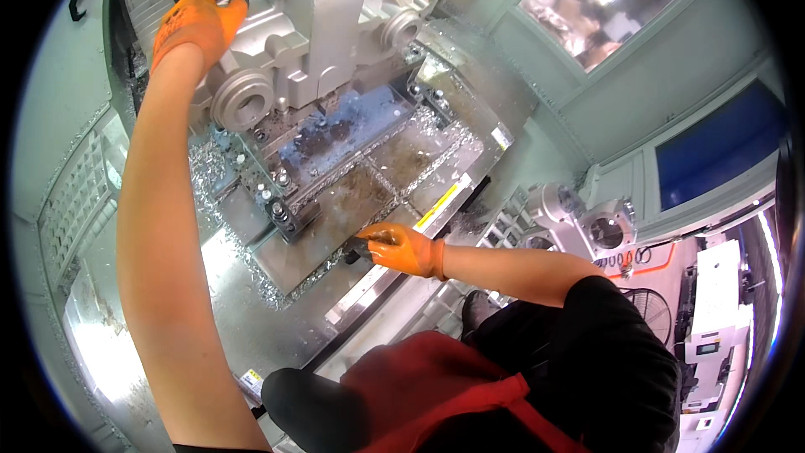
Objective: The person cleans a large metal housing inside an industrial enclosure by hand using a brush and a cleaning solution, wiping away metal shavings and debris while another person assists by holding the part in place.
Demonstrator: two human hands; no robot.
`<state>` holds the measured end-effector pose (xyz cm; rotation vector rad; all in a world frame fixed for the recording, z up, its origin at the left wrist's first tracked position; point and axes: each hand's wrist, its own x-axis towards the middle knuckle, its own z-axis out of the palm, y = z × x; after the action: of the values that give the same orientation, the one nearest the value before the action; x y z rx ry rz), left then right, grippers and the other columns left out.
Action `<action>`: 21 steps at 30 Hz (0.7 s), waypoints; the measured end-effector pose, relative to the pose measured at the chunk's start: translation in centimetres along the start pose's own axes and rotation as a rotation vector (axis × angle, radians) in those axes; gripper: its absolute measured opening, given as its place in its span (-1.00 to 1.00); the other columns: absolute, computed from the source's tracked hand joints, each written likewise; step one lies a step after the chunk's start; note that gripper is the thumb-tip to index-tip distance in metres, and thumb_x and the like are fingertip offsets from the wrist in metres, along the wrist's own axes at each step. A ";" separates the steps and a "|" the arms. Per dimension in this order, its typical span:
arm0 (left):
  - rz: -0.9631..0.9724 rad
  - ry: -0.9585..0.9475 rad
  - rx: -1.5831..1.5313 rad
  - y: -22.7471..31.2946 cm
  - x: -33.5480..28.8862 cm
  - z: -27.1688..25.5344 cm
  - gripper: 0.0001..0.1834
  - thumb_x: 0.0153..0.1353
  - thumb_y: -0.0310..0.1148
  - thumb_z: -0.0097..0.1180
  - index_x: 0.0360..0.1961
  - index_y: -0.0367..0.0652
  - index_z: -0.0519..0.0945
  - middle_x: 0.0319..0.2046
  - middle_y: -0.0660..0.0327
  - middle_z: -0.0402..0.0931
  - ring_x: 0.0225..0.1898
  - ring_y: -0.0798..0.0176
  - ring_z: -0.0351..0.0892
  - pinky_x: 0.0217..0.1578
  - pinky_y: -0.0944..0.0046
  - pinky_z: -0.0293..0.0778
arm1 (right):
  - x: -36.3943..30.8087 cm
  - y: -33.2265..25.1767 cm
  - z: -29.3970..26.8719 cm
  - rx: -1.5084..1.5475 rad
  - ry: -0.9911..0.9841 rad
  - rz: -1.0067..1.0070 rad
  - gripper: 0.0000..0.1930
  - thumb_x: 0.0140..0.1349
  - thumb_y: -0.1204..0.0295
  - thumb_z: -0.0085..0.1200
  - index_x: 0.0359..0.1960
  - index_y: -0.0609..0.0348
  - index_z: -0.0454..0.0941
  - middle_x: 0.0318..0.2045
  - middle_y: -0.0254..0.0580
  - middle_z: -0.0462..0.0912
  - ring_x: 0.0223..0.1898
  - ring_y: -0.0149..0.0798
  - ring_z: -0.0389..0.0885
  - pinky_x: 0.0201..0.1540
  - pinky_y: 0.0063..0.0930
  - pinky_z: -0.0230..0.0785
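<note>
From afar I see the left orange-gloved hand at the side of the silver-grey cast-metal housing above the chip-strewn metal bed, and the right orange-gloved hand, fingers bent, near its edge, either grasp untellable.

a window, a blue panel and a round black grille show at right.

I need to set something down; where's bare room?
The grey metal surface between the chip line and yellow-white label looks barest; the stained plate between the bolted block and right hand is narrower. Crowded: around the silver casting and left hand.
</note>
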<state>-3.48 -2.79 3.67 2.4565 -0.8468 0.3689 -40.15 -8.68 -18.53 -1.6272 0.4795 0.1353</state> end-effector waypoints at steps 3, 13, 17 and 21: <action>-0.026 -0.092 0.027 0.5 0.1 -1.0 -0.30 0.24 0.12 -0.03 0.28 -0.10 0.50 0.22 -0.05 0.50 0.26 -0.15 0.44 0.26 0.05 0.34 | 1.0 -3.0 0.8 0.048 -0.112 -0.051 -0.74 0.38 0.42 0.07 0.05 0.20 0.59 -0.25 -0.39 0.60 -0.24 -0.55 0.44 -0.15 -0.53 0.39; -0.013 -0.005 0.077 2.3 0.4 0.8 -0.28 0.19 0.14 -0.01 0.24 -0.14 0.53 0.20 -0.06 0.52 0.24 -0.16 0.46 0.22 0.07 0.36 | 13.1 -3.5 7.8 1.203 -0.235 -0.180 -0.62 0.47 0.22 0.01 0.20 0.12 0.48 -0.03 -0.21 0.68 -0.06 -0.29 0.68 0.03 -0.40 0.51; 0.005 0.040 -0.009 -2.7 2.8 2.5 -0.32 0.27 0.05 0.04 0.26 -0.22 0.50 0.18 -0.02 0.54 0.21 -0.02 0.50 0.23 0.14 0.35 | 10.1 -7.5 9.6 1.615 -0.256 -0.173 -0.50 0.45 -0.02 -0.08 0.15 0.10 0.55 0.02 -0.21 0.69 -0.04 -0.30 0.68 0.10 -0.33 0.47; -0.025 -0.017 -0.236 -8.9 4.2 -0.8 -0.38 0.41 -0.01 0.05 0.32 -0.21 0.43 0.16 0.15 0.52 0.12 0.19 0.48 0.20 0.22 0.36 | 6.6 -5.7 10.4 1.854 -0.490 0.106 -0.52 0.47 -0.03 -0.13 0.10 0.07 0.56 -0.03 -0.22 0.69 0.03 -0.29 0.63 0.15 -0.29 0.41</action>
<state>5.26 1.55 2.64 2.2520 -0.8162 0.2250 -29.94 0.22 -16.95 0.2641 0.1275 0.0937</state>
